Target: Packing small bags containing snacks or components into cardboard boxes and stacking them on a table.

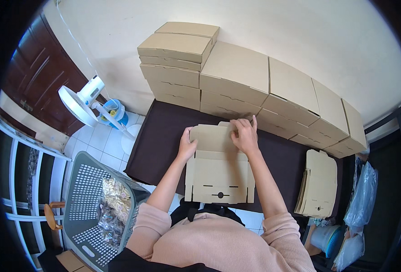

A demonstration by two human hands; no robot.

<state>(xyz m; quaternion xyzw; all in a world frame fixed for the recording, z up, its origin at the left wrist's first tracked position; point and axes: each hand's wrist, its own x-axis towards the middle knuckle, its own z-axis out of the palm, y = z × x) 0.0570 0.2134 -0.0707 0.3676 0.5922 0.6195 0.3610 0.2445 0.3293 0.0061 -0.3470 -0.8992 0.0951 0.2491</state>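
A flat, creased cardboard box blank point(218, 177) with slots and a round hole lies on the dark-covered table point(153, 140) in front of me. My left hand point(187, 144) is closed on its upper left edge, thumb on the inner face. At the upper right corner, my right hand point(244, 135) has curled fingers on a flap of the blank, with one finger raised. Part of that flap is hidden behind the fingers.
Stacked closed boxes point(234, 68) line the wall behind. More flat blanks point(316, 181) lie at the right, near hanging plastic bags point(361, 195). At left stand a white fan point(85, 99), a blue bucket point(121, 119) and a grey basket point(87, 199) holding small packets.
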